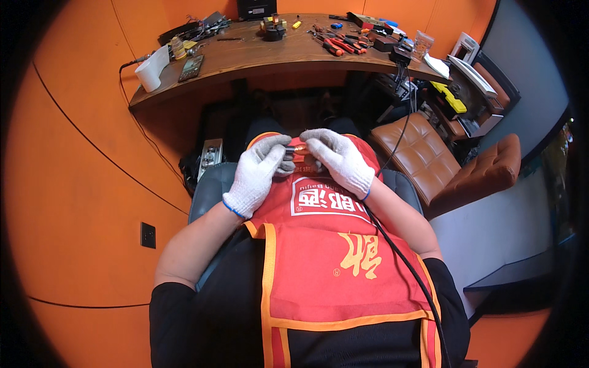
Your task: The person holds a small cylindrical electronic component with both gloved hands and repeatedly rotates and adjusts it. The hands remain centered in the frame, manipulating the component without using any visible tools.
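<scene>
Both of my hands wear white knit gloves with greyish fingers and meet over my lap, in front of the red apron (pixel 356 294). Between their fingertips is a small dark cylindrical piece with a copper-coloured section (pixel 299 148); it is too small to name for certain. My left hand (pixel 256 175) pinches its dark end. My right hand (pixel 339 161) has thumb and fingers closed at the copper-coloured end, and its fingers partly hide that side. A black cable (pixel 402 257) runs down across the apron from near my right wrist.
Ahead stands a curved wooden desk (pixel 257 49) with red-handled pliers (pixel 337 46), a paper roll (pixel 150 75), a phone (pixel 191 67) and a small bottle (pixel 178 48). A brown padded chair (pixel 423 150) is at the right. Another cable (pixel 402 126) hangs from the desk. The left wall has a socket (pixel 148 235).
</scene>
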Available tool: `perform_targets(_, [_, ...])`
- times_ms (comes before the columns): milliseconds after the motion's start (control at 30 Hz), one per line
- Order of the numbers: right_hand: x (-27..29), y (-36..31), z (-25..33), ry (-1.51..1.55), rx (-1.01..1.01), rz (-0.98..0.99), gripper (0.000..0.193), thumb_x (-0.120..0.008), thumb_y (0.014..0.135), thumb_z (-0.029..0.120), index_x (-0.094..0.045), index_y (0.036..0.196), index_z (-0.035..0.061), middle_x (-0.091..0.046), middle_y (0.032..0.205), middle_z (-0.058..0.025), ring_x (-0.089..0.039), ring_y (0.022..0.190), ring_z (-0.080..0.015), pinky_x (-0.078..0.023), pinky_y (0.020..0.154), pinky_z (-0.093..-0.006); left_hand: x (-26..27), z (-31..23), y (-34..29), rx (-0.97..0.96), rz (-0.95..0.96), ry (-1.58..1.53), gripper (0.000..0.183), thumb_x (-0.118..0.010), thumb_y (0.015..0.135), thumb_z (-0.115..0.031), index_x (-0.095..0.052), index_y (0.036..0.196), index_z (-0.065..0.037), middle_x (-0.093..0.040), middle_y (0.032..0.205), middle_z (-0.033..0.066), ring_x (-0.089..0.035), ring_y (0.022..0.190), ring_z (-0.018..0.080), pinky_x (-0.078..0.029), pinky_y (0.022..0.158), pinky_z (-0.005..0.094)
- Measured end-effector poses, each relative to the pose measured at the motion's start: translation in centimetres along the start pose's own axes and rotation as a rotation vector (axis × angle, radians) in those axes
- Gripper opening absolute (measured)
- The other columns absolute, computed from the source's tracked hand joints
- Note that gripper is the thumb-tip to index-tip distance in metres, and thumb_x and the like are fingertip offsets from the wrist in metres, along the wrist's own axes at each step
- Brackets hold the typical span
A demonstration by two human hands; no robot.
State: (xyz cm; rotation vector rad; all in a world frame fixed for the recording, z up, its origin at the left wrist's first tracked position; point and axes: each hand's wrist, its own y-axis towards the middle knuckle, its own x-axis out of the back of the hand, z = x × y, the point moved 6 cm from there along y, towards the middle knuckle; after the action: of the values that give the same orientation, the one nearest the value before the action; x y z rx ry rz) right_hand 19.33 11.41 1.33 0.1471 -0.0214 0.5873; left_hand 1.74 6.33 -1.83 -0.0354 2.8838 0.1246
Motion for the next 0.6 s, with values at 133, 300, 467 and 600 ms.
perform_targets(133, [0.4,-0.3,-0.5,0.093,-0.156,-0.028,0.035,-0.055,0.107,0.03,-0.064,0.126,0.0022,-0.066,0.098,-0.0026,-0.062,0.076,-0.0068,-0.052,0.075,-0.0231,-0.6,-0.2,0.5,-0.099,0.016,0.098,0.029,-0.053,0.106,-0.012,-0.059,0.131,0.001,-0.071,0.107,0.007,-0.069,0.084,0.0108,-0.057,0.078,0.0247])
perform_targets(300, [0.6,-0.1,0.4,-0.223,0.017,-0.159,0.027,-0.064,0.102,0.018,-0.065,0.121,-0.0017,-0.068,0.102,-0.005,-0.061,0.091,-0.0096,-0.052,0.083,-0.0251,-0.2,0.1,1.2,0.038,0.086,0.025,0.028,-0.054,0.107,-0.016,-0.061,0.129,0.0,-0.069,0.101,0.0072,-0.068,0.083,0.012,-0.058,0.078,0.0256])
perform_targets(467, [1.0,-0.5,0.2,-0.031,-0.078,-0.119,0.034,-0.057,0.106,0.028,-0.065,0.12,-0.0013,-0.063,0.085,-0.0011,-0.053,0.071,-0.0083,-0.046,0.065,-0.0233,-0.4,-0.1,1.7,-0.046,0.112,-0.01,0.027,-0.055,0.107,-0.016,-0.062,0.127,0.0,-0.069,0.099,0.0078,-0.068,0.082,0.0125,-0.058,0.078,0.0262])
perform_targets(600, [1.0,-0.6,0.3,0.034,-0.06,-0.128,0.031,-0.057,0.107,0.025,-0.064,0.122,-0.0009,-0.064,0.089,-0.0025,-0.054,0.074,-0.0081,-0.046,0.068,-0.023,-0.6,-0.1,2.0,-0.039,0.127,0.022,0.027,-0.057,0.106,-0.015,-0.062,0.128,0.0,-0.069,0.101,0.0078,-0.068,0.085,0.0125,-0.058,0.08,0.0268])
